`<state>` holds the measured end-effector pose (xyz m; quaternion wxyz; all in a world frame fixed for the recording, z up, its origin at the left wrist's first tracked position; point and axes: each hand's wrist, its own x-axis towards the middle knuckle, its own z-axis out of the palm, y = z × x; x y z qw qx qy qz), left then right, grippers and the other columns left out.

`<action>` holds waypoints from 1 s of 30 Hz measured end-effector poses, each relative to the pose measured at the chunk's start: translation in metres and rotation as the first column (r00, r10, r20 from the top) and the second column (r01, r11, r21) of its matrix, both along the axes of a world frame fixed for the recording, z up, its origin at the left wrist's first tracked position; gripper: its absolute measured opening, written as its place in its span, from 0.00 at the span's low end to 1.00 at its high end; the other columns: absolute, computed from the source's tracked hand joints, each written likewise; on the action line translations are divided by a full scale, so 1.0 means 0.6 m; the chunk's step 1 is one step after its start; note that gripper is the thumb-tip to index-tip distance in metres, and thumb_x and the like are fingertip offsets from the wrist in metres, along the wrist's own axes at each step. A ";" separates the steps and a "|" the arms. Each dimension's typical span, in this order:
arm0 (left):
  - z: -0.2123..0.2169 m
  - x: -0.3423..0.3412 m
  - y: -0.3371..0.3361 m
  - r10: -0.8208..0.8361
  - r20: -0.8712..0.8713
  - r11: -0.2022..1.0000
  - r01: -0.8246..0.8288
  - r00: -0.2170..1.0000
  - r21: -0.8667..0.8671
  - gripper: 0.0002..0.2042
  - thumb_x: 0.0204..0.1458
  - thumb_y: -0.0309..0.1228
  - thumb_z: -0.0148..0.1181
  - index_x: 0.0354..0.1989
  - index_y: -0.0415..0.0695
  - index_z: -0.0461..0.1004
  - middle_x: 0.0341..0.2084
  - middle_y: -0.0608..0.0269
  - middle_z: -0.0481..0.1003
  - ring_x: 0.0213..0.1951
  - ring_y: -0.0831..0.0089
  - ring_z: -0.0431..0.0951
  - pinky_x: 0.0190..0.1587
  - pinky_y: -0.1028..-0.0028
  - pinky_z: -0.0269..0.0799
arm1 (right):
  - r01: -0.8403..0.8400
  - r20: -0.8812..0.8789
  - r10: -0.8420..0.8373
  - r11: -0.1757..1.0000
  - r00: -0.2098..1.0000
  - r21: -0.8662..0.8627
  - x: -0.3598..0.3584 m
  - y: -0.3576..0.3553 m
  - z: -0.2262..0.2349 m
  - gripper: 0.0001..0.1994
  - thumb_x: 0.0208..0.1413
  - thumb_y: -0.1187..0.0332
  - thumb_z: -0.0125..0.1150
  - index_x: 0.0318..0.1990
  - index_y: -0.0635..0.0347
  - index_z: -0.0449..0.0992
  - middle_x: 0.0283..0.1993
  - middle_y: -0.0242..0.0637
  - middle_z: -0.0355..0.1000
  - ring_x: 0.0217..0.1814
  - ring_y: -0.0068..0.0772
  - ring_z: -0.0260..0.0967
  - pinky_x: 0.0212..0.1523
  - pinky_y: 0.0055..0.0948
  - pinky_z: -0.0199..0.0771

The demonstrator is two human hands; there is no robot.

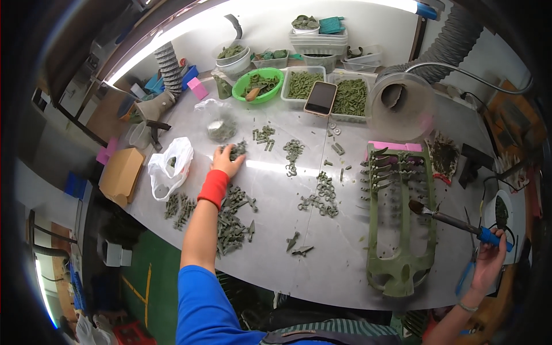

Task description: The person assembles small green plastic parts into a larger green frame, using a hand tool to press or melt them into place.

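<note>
My left hand (229,161), with a red wristband (213,188) above it, reaches to a small heap of dark green parts (237,150). Its fingers are spread around the heap's near side; whether they pinch a piece is not clear. At the right, my right hand (490,261) grips the blue handle of a soldering-iron-like tool (454,222) with a long shaft and a flat brown tip. That tip hovers over a green frame-shaped piece (401,267) carrying rows of small dark green parts along its bars. A pink block (397,146) lies at the frame's far end.
Loose green parts (231,221) and small rings (322,198) lie in groups on the grey table (339,259). A white plastic bag (172,164) stands left. Behind are a green bowl (275,77), filled tubs (351,98), a phone (320,98) and a wide duct mouth (402,106).
</note>
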<state>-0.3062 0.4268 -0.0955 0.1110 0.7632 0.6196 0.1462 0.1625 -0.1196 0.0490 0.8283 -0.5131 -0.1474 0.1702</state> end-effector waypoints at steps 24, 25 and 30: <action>0.071 0.160 -0.078 -0.340 0.475 0.879 0.454 0.812 -0.147 0.11 0.48 0.27 0.58 0.42 0.50 0.79 0.44 0.52 0.73 0.47 0.59 0.72 0.51 0.66 0.66 | 0.009 0.042 -0.008 1.000 0.999 -0.014 0.002 0.002 0.004 0.09 0.59 0.62 0.56 0.38 0.57 0.72 0.40 0.31 0.69 0.40 0.18 0.66 0.36 0.15 0.69; 0.087 0.179 -0.094 -0.135 0.156 0.975 0.159 0.979 -0.154 0.10 0.48 0.34 0.59 0.40 0.49 0.79 0.45 0.52 0.73 0.49 0.57 0.70 0.53 0.62 0.62 | 0.008 0.048 -0.008 1.000 0.999 -0.011 0.002 0.001 0.004 0.09 0.59 0.62 0.56 0.38 0.57 0.72 0.40 0.31 0.69 0.40 0.18 0.65 0.36 0.15 0.69; 0.076 0.184 -0.120 -0.060 -0.212 0.995 0.043 0.975 -0.085 0.19 0.43 0.53 0.63 0.29 0.48 0.78 0.41 0.55 0.75 0.52 0.54 0.66 0.53 0.54 0.56 | -0.011 0.052 0.012 1.000 0.999 -0.006 0.005 -0.001 0.001 0.09 0.59 0.61 0.56 0.37 0.57 0.72 0.40 0.32 0.69 0.39 0.18 0.65 0.35 0.16 0.68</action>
